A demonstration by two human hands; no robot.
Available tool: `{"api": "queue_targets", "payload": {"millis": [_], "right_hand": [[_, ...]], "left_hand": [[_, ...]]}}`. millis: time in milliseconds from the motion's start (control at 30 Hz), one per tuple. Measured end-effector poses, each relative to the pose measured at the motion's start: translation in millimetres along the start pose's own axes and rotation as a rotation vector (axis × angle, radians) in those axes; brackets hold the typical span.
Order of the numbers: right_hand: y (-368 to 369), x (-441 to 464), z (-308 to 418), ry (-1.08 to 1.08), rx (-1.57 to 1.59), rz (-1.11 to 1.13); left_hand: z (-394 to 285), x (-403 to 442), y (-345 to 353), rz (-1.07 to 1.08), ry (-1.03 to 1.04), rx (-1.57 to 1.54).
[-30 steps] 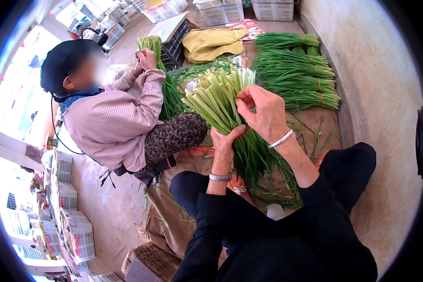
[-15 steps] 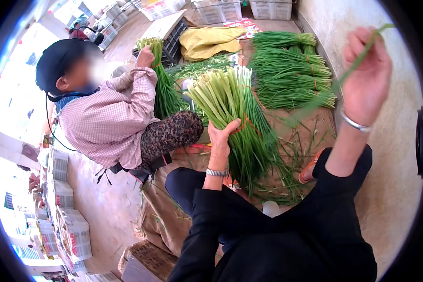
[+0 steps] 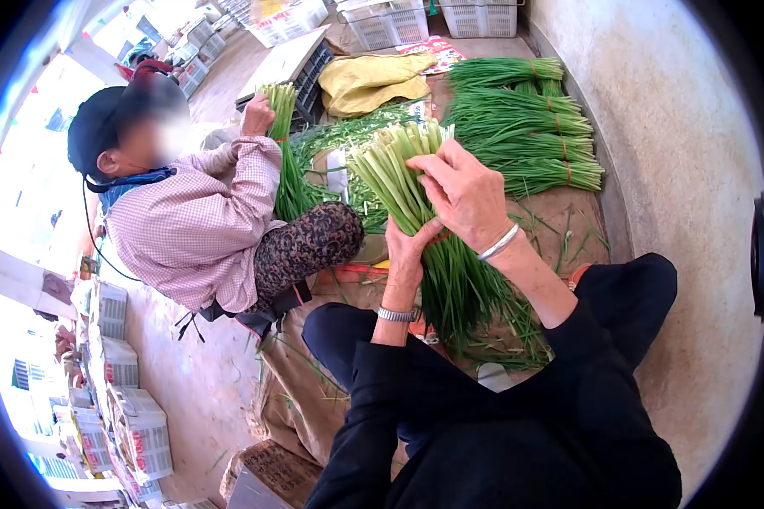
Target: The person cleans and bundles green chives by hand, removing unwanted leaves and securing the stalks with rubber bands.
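Held upright before me is a thick bunch of garlic chives (image 3: 463,284), pale stalk ends up and green leaves hanging down, with an orange-red band round it. My left hand (image 3: 409,254) is wrapped round its middle, near the band. My right hand (image 3: 467,191) is closed in a pinch at the upper stalks on the bunch's right side. Its fingertips touch the pale stems; exactly which stalks lie between them is hard to see.
Tied chive bundles (image 3: 526,127) lie stacked by the wall. A co-worker (image 3: 191,212) sits at left, holding another bunch (image 3: 289,161). Loose trimmings (image 3: 356,127), a yellow sack (image 3: 373,83), a black crate (image 3: 312,76) and white crates (image 3: 386,27) lie beyond.
My right hand has come down and left from beside the wall to the bunch. The single green blade it held is out of sight. My left hand keeps its hold.
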State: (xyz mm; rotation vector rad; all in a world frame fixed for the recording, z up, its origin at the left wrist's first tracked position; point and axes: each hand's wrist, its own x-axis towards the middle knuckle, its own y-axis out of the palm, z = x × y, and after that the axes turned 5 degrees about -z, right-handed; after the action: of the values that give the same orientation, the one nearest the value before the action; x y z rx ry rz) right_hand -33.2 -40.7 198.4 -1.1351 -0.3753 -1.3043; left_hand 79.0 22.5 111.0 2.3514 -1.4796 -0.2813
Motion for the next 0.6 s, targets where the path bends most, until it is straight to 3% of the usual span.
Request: {"api": "queue_targets", "payload": {"millis": [600], "right_hand": [[14.8,18.2,-3.1,-0.207,-0.035,-0.130]], "left_hand": [[7.1,5.4,-2.9,0.094,-0.013,-0.051]]}}
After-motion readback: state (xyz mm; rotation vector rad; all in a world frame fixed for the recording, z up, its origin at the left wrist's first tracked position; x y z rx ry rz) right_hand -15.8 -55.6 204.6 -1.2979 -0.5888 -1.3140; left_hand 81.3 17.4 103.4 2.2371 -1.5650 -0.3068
